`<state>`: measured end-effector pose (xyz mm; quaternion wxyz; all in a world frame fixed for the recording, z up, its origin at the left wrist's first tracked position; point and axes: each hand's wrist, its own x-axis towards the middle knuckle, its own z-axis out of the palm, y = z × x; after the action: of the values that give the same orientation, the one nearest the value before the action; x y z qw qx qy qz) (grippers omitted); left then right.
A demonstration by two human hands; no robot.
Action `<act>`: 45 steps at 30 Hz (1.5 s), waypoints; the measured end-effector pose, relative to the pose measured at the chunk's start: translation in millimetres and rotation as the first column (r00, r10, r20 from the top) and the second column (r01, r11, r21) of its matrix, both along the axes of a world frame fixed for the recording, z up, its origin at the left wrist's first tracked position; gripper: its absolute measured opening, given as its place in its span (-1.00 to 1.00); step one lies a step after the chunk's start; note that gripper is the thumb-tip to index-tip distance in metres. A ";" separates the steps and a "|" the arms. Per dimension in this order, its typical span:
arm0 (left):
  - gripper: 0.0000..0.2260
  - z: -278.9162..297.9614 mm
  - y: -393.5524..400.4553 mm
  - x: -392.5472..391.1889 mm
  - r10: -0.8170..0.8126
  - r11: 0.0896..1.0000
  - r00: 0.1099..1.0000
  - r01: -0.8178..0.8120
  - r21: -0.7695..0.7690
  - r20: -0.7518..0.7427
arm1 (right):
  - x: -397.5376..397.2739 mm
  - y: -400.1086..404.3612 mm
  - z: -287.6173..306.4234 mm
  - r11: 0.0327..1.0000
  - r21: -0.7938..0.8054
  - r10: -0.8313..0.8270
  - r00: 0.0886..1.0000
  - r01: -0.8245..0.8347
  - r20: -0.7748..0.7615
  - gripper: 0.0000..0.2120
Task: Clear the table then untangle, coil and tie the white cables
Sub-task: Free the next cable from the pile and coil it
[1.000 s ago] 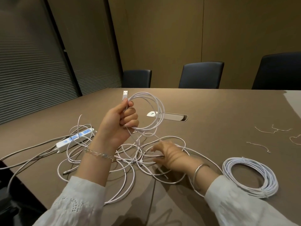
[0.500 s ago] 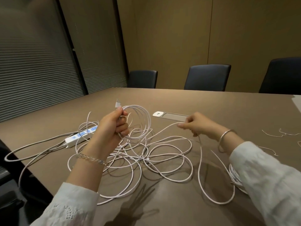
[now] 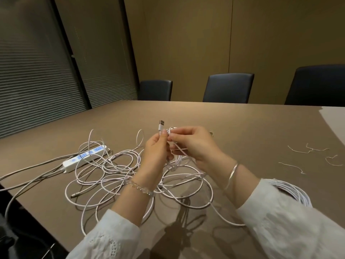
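One coiled cable lies done near right; our left hand and right hand pinch the tangled cable, mostly uncoiled.

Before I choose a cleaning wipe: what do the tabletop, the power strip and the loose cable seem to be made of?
Tabletop: smooth brown laminate or coated wood, judging by its soft sheen and shadows.
Power strip: white moulded plastic, probably, with blue socket faces.
Loose cable: white flexible jacket, plastic or rubbery; whether it is braided cannot be told.
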<state>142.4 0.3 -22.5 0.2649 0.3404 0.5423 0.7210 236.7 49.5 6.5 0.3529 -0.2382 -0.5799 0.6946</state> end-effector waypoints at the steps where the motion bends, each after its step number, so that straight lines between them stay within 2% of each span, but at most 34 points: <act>1: -0.68 0.4 1.6 1.7 -0.017 1.000 0.999 0.017 0.012 0.029 | -2.6 -3.8 -4.7 0.999 0.006 -0.044 0.998 0.044 -0.047 -0.90; 4: -0.47 1.9 3.5 2.7 -0.059 0.998 0.984 0.053 0.040 0.171 | -11.0 -9.6 -16.6 0.990 0.014 -0.133 0.979 0.137 -0.155 -0.93; 5: -0.46 2.4 4.2 1.8 -0.055 0.998 0.980 0.049 0.040 0.190 | -13.5 -10.4 -20.5 0.986 0.028 -0.158 0.972 0.165 -0.172 -0.91; 9: -0.69 2.7 5.4 -2.5 -0.050 0.998 0.984 0.041 0.055 0.173 | -19.3 -15.4 -33.4 0.948 0.189 -0.232 0.963 0.256 -0.136 -0.83; 12: -0.68 8.1 4.8 -8.2 -0.081 0.994 0.970 0.061 0.094 0.231 | -14.4 -18.7 -40.1 0.935 0.269 -0.202 0.970 0.233 -0.138 -0.74; 14: -0.68 15.3 4.7 -15.9 -0.125 0.986 0.951 0.087 0.142 0.283 | -7.3 -18.1 -45.8 0.893 0.396 -0.228 0.973 0.215 -0.013 -0.74; 16: -0.67 23.8 3.3 -25.8 -0.202 0.970 0.917 0.138 0.201 0.345 | 1.0 -14.8 -52.6 0.845 0.524 -0.223 0.960 0.105 0.168 -0.77; 20: -0.65 38.9 -6.7 -43.8 -0.401 0.902 0.780 0.243 0.358 0.480 | 15.1 9.3 -64.4 0.754 0.642 -0.234 0.857 -0.139 0.460 -0.75; 22: -0.65 46.8 -13.9 -52.8 -0.452 0.879 0.750 0.281 0.386 0.482 | 21.3 31.1 -71.7 0.737 0.650 -0.284 0.789 -0.183 0.545 -0.72; 24: -0.67 53.9 -19.8 -59.4 -0.458 0.877 0.763 0.305 0.370 0.456 | 29.7 54.0 -77.0 0.771 0.606 -0.281 0.750 -0.194 0.599 -0.69; 26: -0.69 58.4 -25.0 -63.4 -0.441 0.889 0.791 0.318 0.331 0.425 | 38.5 74.1 -76.5 0.810 0.554 -0.237 0.758 -0.191 0.608 -0.69; 29: -0.71 58.1 -30.0 -65.3 -0.413 0.907 0.829 0.336 0.253 0.378 | 50.4 96.6 -64.9 0.809 0.539 -0.214 0.738 -0.233 0.639 -0.74; 32: -0.71 58.4 -34.5 -70.8 -0.398 0.913 0.837 0.322 0.250 0.375 | 59.7 113.7 -56.5 0.783 0.499 -0.191 0.619 -0.371 0.761 -0.84; 34: -0.70 61.7 -37.5 -78.0 -0.380 0.917 0.839 0.288 0.276 0.388 | 65.7 121.3 -54.6 0.771 0.510 -0.242 0.565 -0.381 0.789 -0.84; 37: -0.68 64.6 -39.2 -85.4 -0.339 0.929 0.857 0.240 0.283 0.388 | 70.3 125.8 -56.0 0.780 0.539 -0.272 0.604 -0.317 0.749 -0.78; 40: -0.67 62.0 -36.4 -84.2 -0.306 0.940 0.874 0.215 0.263 0.378 | 68.2 120.3 -56.2 0.842 0.473 -0.174 0.700 -0.258 0.692 -0.76; 44: -0.67 56.2 -29.1 -76.8 -0.306 0.943 0.871 0.222 0.249 0.384 | 58.3 103.9 -53.7 0.802 0.439 -0.086 0.649 -0.405 0.756 -0.94; 45: -0.67 55.3 -27.5 -74.8 -0.307 0.943 0.871 0.225 0.244 0.383 | 55.0 99.1 -53.9 0.789 0.431 -0.064 0.639 -0.438 0.767 -0.93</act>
<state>67.6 -27.2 32.7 0.4371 0.2744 0.3490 0.7822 291.7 148.6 -47.5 0.0593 -0.3165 -0.8775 0.3553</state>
